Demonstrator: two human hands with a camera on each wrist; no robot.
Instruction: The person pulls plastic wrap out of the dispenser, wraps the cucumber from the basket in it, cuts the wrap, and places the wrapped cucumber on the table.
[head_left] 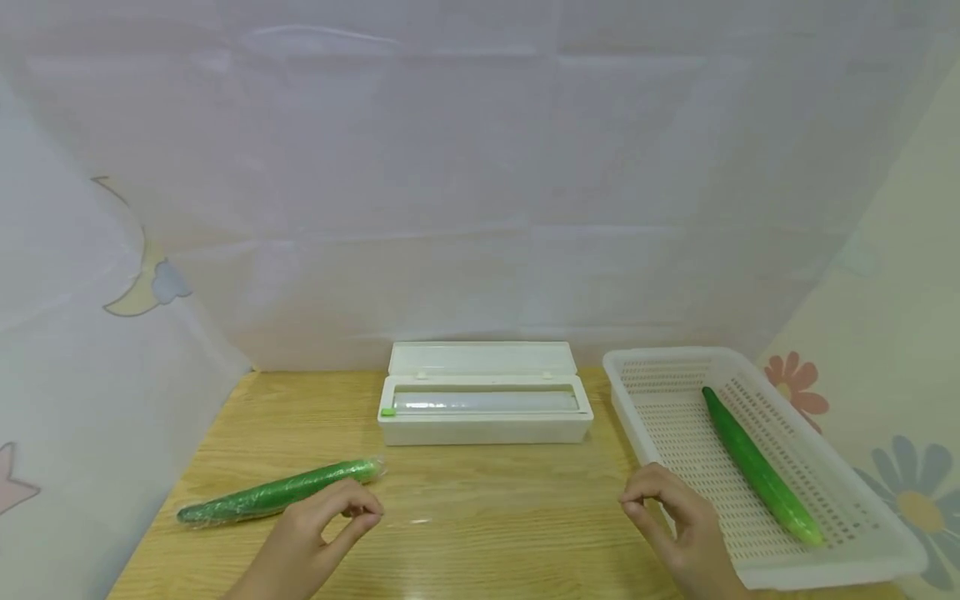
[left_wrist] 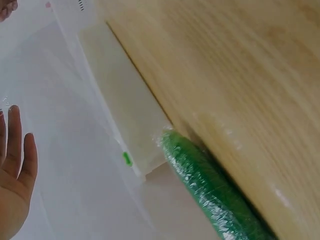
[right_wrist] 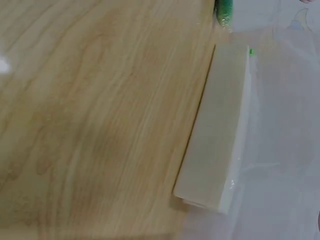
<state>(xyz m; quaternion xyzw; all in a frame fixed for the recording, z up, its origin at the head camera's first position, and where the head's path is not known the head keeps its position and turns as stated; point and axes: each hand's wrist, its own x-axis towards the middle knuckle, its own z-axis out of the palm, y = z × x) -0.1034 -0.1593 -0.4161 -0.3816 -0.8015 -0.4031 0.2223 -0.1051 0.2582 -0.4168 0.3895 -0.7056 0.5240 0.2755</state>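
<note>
So both hands were out over the wooden counter [head_left: 300,404], and the thing in play was a super clear sheet of plastic film [head_left: 502,490] stretched in the gap between them. The left hand [head_left: 318,529] had thumb and index finger pinched together on the film's left side, and the right hand [head_left: 678,525] did the same on the right, so the film sat right at the fingertips of both. Honestly it was so see-through that I can't tell exactly where its edges ran. The left wrist view caught some other fingers [left_wrist: 16,135] of the left hand pretty straight.

Just past the film was a white dispenser box [head_left: 483,432], lid [head_left: 482,358] tipped back, a roll [head_left: 486,402] inside and a little green tab [head_left: 387,412] at its left end. One cucumber wrapped in film [head_left: 270,496] lay slanted on the counter just beyond the left hand, its paler end near those fingers.

Over on the right, a white basket [head_left: 825,573] held an unwrapped cucumber [head_left: 757,467], well apart from the pinching fingers. The right hand overlapped the basket's near left side from above; can't tell if they touched.
</note>
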